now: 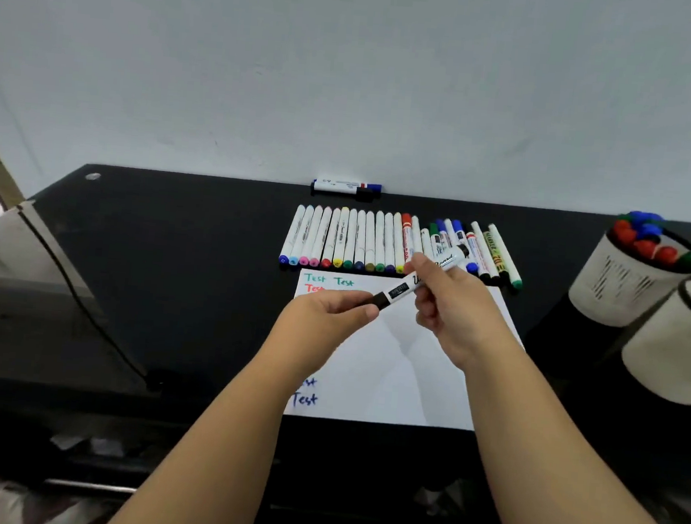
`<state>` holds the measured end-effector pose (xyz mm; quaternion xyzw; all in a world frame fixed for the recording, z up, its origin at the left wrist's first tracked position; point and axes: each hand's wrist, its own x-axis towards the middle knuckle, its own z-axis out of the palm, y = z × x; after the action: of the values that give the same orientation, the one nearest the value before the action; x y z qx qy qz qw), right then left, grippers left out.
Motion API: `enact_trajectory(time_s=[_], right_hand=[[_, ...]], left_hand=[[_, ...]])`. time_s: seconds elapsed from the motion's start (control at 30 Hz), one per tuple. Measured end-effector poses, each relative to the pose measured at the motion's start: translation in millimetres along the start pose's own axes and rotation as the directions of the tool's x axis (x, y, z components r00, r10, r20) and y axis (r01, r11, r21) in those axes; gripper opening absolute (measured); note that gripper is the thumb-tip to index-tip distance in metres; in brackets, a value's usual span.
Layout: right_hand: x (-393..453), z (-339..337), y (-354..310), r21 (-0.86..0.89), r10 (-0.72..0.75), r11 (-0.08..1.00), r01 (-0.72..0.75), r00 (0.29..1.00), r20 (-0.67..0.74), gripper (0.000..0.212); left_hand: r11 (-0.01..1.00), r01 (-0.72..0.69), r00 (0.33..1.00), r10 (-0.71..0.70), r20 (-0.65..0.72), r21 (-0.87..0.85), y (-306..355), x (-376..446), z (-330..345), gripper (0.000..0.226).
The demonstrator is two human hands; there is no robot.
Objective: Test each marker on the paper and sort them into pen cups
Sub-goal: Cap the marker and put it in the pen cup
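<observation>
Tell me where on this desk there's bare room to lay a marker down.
Bare desk lies left of the marker row and paper, reaching to the cable. A thinner strip runs between the row and the two markers at the wall. The right is crowded by pen cups.

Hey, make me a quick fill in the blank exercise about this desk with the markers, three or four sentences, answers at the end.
1. Both hands hold one white marker with a ____ cap.
2. The word written repeatedly on the paper is ____.
3. The left hand pinches the marker's ____ end.
4. The farther pen cup holds markers with red, green and ____ caps.

Missing words: black; Test; capped; blue
</observation>
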<state>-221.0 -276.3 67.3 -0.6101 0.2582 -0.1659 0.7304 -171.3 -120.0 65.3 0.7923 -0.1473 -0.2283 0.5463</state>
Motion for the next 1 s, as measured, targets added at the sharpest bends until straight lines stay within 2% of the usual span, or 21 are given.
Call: enact_trajectory(time_s=[0.37, 0.63, 0.73, 1.0], right_hand=[[-12.9, 10.7, 27.9, -0.02, 0.049, 0.999, -0.049, 0.998, 0.033, 0.022], [-15.6, 12.1, 25.0, -0.027, -0.015, 0.999, 0.018, 0.995, 0.099, 0.018], [-16.1, 15.3, 26.7, -0.038, -0.008, 0.999, 0.011, 0.998, 0.067, 0.018], [-12.2, 27.2, 31.9, -0.166, 0.009, 0.986, -0.024, 0.995, -0.095, 0.026]], left_hand=[[0.989, 0.007, 1.0, -0.009, 0.013, 0.15, -12.7, 0.6, -0.5, 0.032], [0.998, 0.022, 0.992, -0.028, 0.124, 0.051, -13.6, -0.5, -11.6, 0.007], [0.998, 0.041, 0.991, -0.046, 0.125, 0.037, -14.3, -1.7, -10.3, 0.002], [0.999, 0.038, 0.998, -0.038, 0.055, 0.007, -17.0, -5.4, -0.3, 0.012]])
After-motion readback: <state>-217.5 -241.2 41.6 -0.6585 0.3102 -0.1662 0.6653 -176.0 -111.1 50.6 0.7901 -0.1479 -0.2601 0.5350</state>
